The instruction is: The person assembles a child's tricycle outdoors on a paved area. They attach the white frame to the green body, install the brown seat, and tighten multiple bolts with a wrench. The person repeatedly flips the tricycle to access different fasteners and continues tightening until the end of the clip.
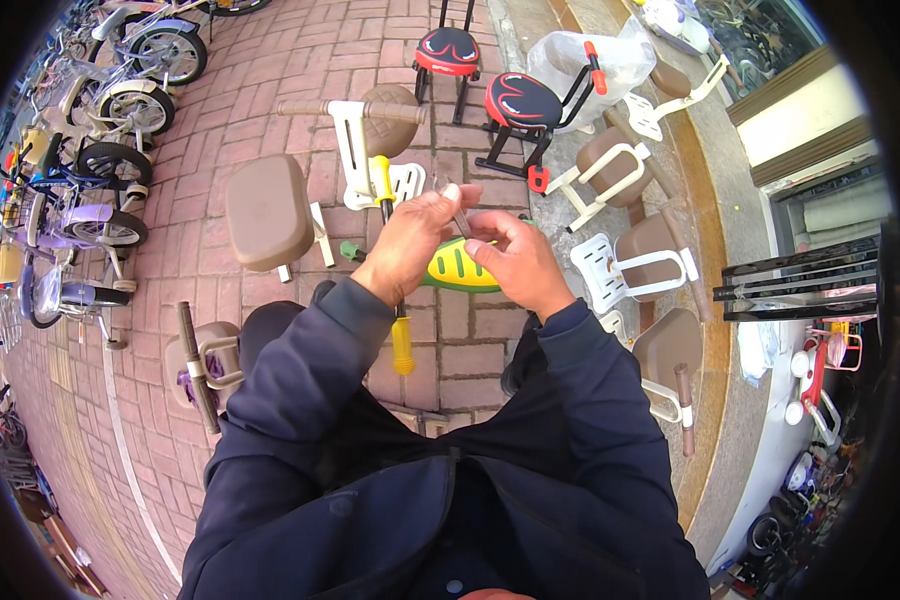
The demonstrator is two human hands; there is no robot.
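Observation:
My left hand (410, 235) and my right hand (520, 255) meet in front of me, fingers pinched close together. Between them shows a thin, greyish piece (460, 222), too small to name. Below the hands lies a green and yellow slotted seat (460, 268), partly hidden by my right hand. Under my left wrist runs a dark handlebar with a yellow grip (402, 345) at its near end and another yellow grip (381, 178) at its far end. A brown padded child seat with a white frame (350, 145) stands just beyond.
Several brown and white child seats (650, 250) line the step at right. Two black and red seats (523, 102) stand ahead, one beside clear plastic wrap (590, 70). A brown cushion (268, 212) is at left. Parked bicycles (100, 200) fill the far left of the brick pavement.

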